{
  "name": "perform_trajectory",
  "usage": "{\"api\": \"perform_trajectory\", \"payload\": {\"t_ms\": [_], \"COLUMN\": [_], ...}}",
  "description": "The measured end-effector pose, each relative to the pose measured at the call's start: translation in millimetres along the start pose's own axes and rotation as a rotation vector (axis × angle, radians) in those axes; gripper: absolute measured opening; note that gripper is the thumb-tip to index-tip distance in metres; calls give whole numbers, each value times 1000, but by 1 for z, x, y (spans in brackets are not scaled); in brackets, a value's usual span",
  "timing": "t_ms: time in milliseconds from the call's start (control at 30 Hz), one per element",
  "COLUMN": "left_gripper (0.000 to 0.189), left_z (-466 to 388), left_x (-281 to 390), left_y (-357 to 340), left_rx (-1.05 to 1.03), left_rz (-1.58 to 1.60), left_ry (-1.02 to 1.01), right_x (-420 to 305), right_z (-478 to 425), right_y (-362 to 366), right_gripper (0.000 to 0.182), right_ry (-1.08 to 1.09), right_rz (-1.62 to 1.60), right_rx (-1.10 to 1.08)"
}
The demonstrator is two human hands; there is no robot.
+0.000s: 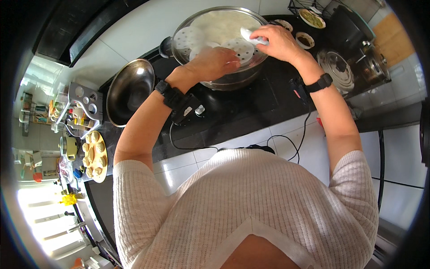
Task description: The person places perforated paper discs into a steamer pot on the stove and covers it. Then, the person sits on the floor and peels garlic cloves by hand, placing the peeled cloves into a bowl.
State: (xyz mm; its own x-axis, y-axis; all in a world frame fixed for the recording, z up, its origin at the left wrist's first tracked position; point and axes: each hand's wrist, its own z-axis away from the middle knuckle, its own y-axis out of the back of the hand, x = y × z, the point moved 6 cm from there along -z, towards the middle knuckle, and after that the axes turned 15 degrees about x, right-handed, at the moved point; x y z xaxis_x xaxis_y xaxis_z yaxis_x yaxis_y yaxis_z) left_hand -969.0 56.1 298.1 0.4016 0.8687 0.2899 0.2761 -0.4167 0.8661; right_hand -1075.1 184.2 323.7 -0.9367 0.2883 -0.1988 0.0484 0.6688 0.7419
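Observation:
A wide metal steamer pot stands on the black cooktop, with a cream-coloured round surface inside its rim. Several round, perforated white steamer papers lie overlapping in it, and a haze of steam blurs some of them. My left hand reaches over the near side of the pot, its fingertips at one perforated paper; whether they pinch it is not clear. Over the right side, my right hand holds a bent piece of white steamer paper, perhaps several layers thick, between thumb and fingers.
A dark wok leans left of the pot. Farther left are a bottle rack and a round board bearing several pale dough buns. Small bowls and a glass lid sit right. Cables hang from both wrists.

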Motion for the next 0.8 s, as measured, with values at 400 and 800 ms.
{"api": "perform_trajectory", "payload": {"t_ms": [400,800], "left_gripper": [33,43], "left_z": [-6,-9], "left_x": [7,4], "left_y": [-1,-11], "left_rx": [-46,-115], "left_rz": [-2,-69], "left_ry": [70,39], "right_x": [53,56], "right_z": [-14,-20], "right_y": [-13,-1], "right_gripper": [13,15], "right_ry": [-83,57], "right_rz": [103,194], "right_rx": [122,456]}}
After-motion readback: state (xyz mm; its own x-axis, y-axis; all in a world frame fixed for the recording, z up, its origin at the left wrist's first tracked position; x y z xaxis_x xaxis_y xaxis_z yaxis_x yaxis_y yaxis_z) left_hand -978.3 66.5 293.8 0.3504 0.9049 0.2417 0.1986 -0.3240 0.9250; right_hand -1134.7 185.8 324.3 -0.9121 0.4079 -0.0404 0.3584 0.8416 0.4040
